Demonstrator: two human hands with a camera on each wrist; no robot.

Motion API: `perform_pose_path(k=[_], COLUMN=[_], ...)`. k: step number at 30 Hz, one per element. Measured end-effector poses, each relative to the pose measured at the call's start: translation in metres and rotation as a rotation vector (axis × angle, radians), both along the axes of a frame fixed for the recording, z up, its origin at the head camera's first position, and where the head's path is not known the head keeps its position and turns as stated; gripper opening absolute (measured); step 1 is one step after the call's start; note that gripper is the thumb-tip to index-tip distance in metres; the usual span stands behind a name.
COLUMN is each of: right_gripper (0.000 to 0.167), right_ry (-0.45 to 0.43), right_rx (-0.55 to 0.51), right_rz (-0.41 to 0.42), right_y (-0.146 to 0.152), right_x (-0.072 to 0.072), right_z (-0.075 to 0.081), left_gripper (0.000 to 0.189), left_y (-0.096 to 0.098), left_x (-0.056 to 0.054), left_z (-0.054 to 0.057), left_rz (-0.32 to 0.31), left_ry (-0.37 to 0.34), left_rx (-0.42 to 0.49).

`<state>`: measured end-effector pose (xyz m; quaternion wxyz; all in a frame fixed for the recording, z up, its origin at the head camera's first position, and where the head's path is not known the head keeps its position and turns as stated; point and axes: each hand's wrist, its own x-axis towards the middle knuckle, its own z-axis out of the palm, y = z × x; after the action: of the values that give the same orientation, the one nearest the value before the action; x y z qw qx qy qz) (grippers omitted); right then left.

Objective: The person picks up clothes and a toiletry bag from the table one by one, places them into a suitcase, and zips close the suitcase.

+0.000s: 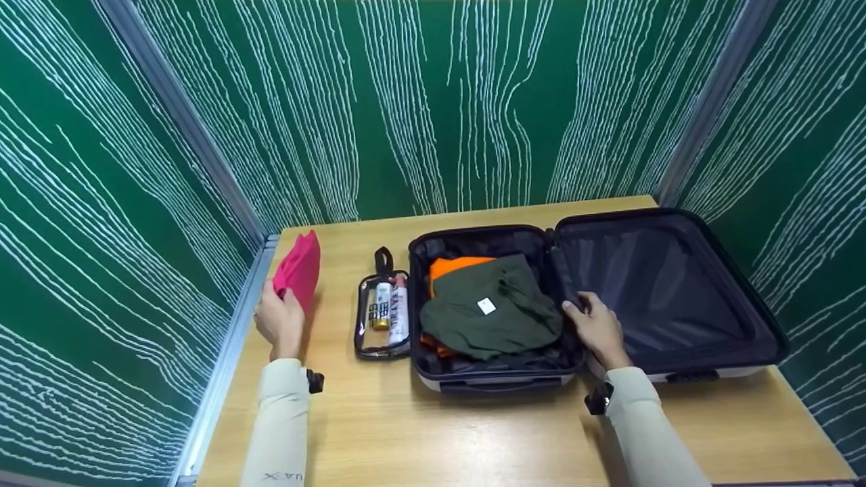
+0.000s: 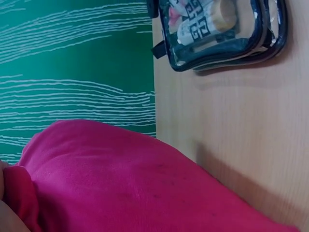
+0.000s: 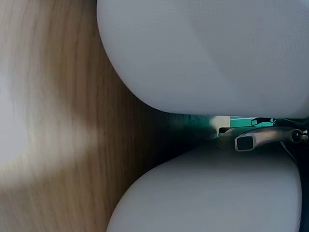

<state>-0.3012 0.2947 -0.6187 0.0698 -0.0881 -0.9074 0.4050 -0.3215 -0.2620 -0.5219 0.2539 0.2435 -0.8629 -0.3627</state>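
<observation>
Pink cloth (image 1: 301, 267), one piece: the person's left hand (image 1: 281, 318) is holding it by its near end, the grip narrow, thumb and fingers pinching the fabric. Right hand (image 1: 599, 331): its grip is touching the suitcase lid (image 1: 670, 291) at the hinge-side edge; from where I am standing, I cannot tell whether its fingers are closing round that edge. Cloth, appearance: plain, bright, seemingly folded, a few faint dark specks showing. Location: it is being held over the left end of the tabletop (image 1: 365, 412), left of the clear pouch (image 1: 372, 352) and well apart from the suitcase base (image 1: 500, 385). Pose: both forearms, in pale sleeves (image 1: 277, 419), are reaching forward from the near side, the left almost straight ahead, the right slanting inward. Adjoining items: the clear pouch, two containers (image 1: 399, 311) showing inside, is lying just beside the suitcase base; within that base, a dark green garment (image 1: 504, 331) with a white label (image 1: 486, 306) is lying over orange fabric (image 1: 460, 265).
</observation>
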Motion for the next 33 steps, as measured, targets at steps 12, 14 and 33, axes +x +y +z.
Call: perform_pose_path(k=[12, 14, 33], right_gripper=[0.065, 0.065, 0.066], right_ry=[0.001, -0.004, -0.008], right_rx=[-0.027, -0.030, -0.034], right_rz=[-0.007, -0.010, -0.002], right_y=[0.000, 0.000, -0.001], right_x=[0.001, 0.000, 0.002], right_z=[0.003, 0.003, 0.000], left_gripper=[0.028, 0.027, 0.031], left_y=[0.010, 0.011, 0.022], left_x=[-0.005, -0.005, -0.007], left_z=[0.011, 0.012, 0.023], left_rz=[-0.019, -0.019, -0.052], left_ry=[0.045, 0.047, 0.086], left_rx=[0.014, 0.017, 0.018])
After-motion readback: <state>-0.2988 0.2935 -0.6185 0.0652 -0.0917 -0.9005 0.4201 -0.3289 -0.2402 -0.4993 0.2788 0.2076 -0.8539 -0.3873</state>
